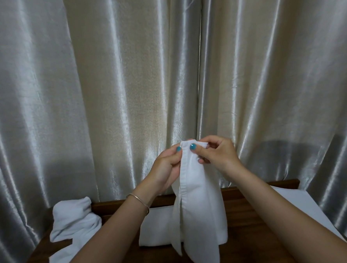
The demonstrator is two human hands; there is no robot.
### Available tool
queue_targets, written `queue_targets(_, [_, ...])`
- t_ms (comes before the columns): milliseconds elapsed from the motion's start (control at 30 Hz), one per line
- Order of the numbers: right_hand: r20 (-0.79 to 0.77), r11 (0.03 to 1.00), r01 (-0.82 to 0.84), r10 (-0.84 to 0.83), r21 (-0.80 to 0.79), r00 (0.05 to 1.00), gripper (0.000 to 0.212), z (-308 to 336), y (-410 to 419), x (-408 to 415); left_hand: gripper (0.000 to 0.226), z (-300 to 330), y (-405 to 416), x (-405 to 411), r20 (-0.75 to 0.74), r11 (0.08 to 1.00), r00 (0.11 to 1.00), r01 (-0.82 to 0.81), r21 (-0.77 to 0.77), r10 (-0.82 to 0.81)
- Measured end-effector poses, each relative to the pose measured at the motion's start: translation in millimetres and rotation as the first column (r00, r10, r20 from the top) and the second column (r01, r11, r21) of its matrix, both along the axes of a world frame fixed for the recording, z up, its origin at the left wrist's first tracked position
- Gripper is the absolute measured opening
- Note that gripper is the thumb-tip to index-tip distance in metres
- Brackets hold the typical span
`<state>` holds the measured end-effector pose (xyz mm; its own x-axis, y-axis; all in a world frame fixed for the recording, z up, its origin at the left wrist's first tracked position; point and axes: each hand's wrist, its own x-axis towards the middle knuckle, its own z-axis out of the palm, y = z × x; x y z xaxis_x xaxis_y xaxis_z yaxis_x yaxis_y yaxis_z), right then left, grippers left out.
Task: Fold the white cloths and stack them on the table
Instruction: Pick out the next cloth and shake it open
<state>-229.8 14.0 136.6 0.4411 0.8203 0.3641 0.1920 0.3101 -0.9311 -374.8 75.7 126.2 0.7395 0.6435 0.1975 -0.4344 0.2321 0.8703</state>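
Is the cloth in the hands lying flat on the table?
No, the white cloth hangs down in the air, pinched at its top edge by the left hand and the right hand above the table.

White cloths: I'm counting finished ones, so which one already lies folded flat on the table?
The folded cloth at the table's middle, behind the cloth held up; the cloths at left lie crumpled.
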Motion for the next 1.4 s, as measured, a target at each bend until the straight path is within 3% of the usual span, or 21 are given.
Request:
queue_targets(333, [0.019, 0.998, 0.055, -0.056, 0.014, 0.998, 0.013, -5, 4, 1, 0.041, -1, -5, 5, 0.008, 0.999, 1.000, 0.023, 0.042, -0.024])
queue_targets(400, [0.021, 0.997, 0.078, -0.078, 0.017, 0.997, 0.014, -6, 8, 0, 0.036, 1, -3, 7, -0.130, 0.971, 0.982, -0.104, 0.217, 0.135])
queue_targets(467, [0.000, 0.995, 0.095, -0.095, 0.031, 0.995, 0.016, -7, 12, -2, 0.034, 4, 1, 8, -0.226, 0.886, 0.920, -0.206, 0.416, 0.321])
queue_targets(567, [0.030, 0.993, 0.116, -0.117, 0.033, 0.993, 0.021, -8, 17, -5, 0.039, 9, 4, 13, -0.259, 0.816, 0.848, -0.293, 0.499, 0.463])
queue_targets(667, [0.228, 0.992, 0.123, -0.118, -0.007, 0.966, 0.025, -7, 19, 1, 0.044, 13, 14, 16, -0.234, 0.726, 0.746, -0.441, 0.528, 0.623])
queue_targets(800, [0.660, 0.965, 0.230, -0.093, -0.124, 0.746, 0.054, -5, 13, 10, 0.043, 16, 28, 10, -0.185, 0.637, 0.707, -0.452, 0.625, 0.683])
queue_targets(867, [0.734, 0.943, 0.273, -0.046, -0.193, 0.677, 0.053, -6, 10, 14, 0.040, 18, 32, 5, -0.159, 0.612, 0.695, -0.472, 0.634, 0.701])
queue_targets(933, [0.712, 0.923, 0.232, 0.059, -0.305, 0.700, 0.050, -9, 7, 18, 0.035, 21, 37, -1, -0.111, 0.582, 0.673, -0.531, 0.616, 0.731])
queue_targets(1033, [0.566, 0.886, -0.015, 0.309, -0.464, 0.764, 0.043, -21, 4, 24, 0.036, 26, 51, -13, -0.097, 0.588, 0.667, -0.567, 0.578, 0.739])
queue_targets(1133, [0.419, 0.771, -0.228, 0.540, -0.595, 0.730, 0.024, -29, -1, 27, 0.036, 30, 68, -28, -0.081, 0.599, 0.661, -0.614, 0.514, 0.746])
queue_targets(1200, [0.391, 0.696, -0.260, 0.628, -0.670, 0.673, 0.015, -32, -3, 29, 0.037, 34, 78, -38, -0.069, 0.580, 0.633, -0.654, 0.485, 0.771])
queue_targets(1267, [0.413, 0.674, -0.222, 0.644, -0.704, 0.643, 0.018, -34, -3, 33, 0.037, 36, 88, -47, -0.083, 0.568, 0.611, -0.666, 0.484, 0.787])
queue_targets(1333, [0.525, 0.698, -0.090, 0.611, -0.710, 0.592, 0.039, -36, -1, 40, 0.036, 36, 94, -53, -0.099, 0.562, 0.601, -0.661, 0.496, 0.793])
queue_targets(1400, [0.698, 0.736, 0.126, 0.553, -0.665, 0.455, 0.057, -38, 2, 50, 0.036, 36, 98, -59, -0.100, 0.551, 0.590, -0.661, 0.509, 0.801])
